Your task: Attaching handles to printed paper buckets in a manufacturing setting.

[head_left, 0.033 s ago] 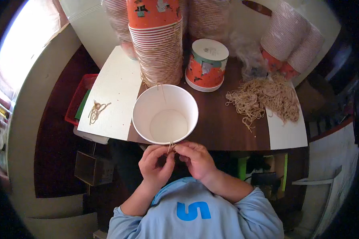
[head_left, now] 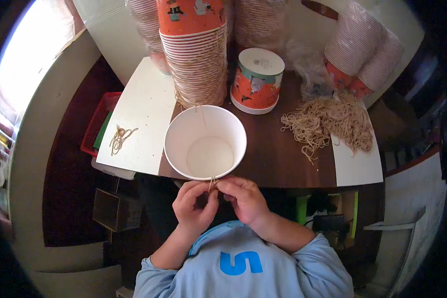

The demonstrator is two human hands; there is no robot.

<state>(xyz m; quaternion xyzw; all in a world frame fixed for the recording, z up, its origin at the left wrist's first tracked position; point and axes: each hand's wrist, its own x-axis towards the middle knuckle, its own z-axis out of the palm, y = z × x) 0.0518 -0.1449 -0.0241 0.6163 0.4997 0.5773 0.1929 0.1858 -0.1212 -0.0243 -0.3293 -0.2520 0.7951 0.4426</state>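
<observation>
A white-lined paper bucket (head_left: 171, 144) stands at the table's near edge with its mouth tilted toward me. At its near rim my left hand (head_left: 195, 204) and my right hand (head_left: 244, 199) meet, both closed in a pinch on a thin tan string (head_left: 212, 183). One strand of it runs up over the rim into the bucket. Another strand hangs inside the far wall. My fingers partly hide the string between them.
A tall stack of nested buckets (head_left: 193, 59) rises behind. Right of it stands a shorter upturned orange stack (head_left: 257, 89). Tangled tan strings (head_left: 333, 121) lie at the right, a few loose strings (head_left: 120, 139) at the left. Wrapped bucket stacks (head_left: 355, 37) line the back.
</observation>
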